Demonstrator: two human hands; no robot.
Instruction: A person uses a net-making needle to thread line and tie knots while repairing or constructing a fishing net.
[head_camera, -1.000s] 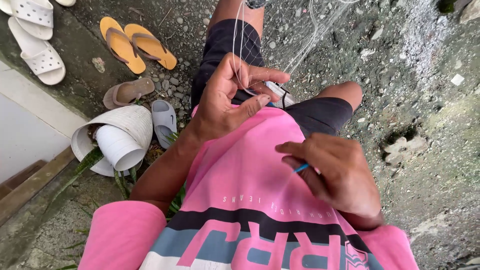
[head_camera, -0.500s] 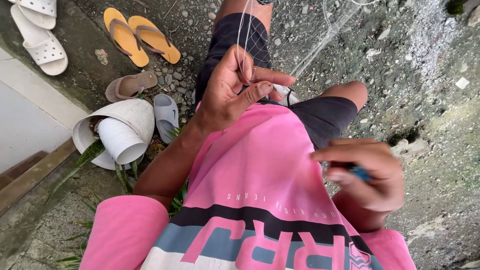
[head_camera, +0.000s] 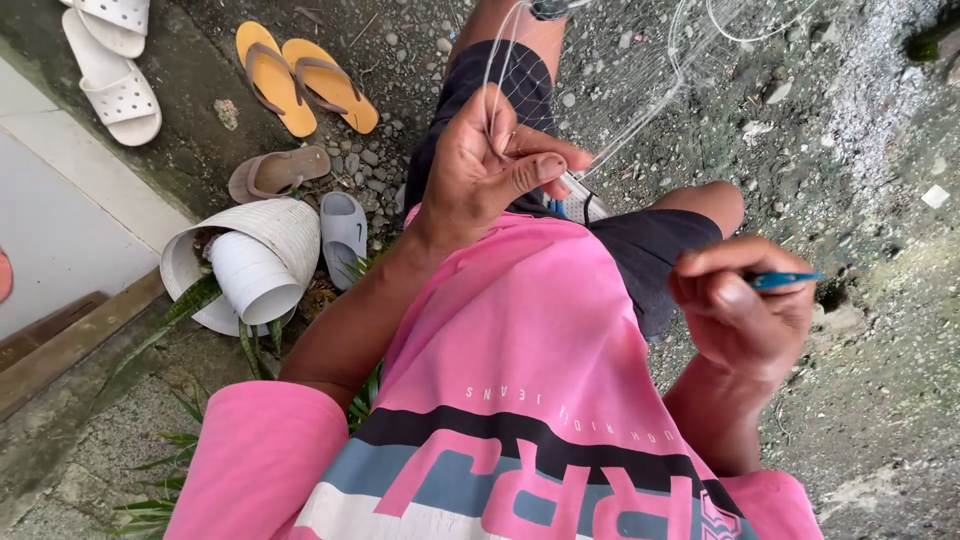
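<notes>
Pink shirt (head_camera: 520, 340) fills near view, dark shorts beyond. Right hand (head_camera: 745, 310) at right, fingers closed on blue needle tool (head_camera: 785, 280). Left hand (head_camera: 490, 165) raised mid-scene, pinching thin white net line (head_camera: 497, 70). Ground: rough gravel and damp concrete. Left: overturned white pots (head_camera: 245, 265), nested, plant leaves beside. Farther left: grey slipper (head_camera: 343, 225), yellow flip-flops (head_camera: 300, 75), white sandals (head_camera: 110, 60).

The right hand (head_camera: 745, 315) now sits farther out to the person's right and higher than a second ago, off the pink shirt (head_camera: 520, 350), with the blue tool (head_camera: 785, 280) now pointing outward past the fingers.
</notes>
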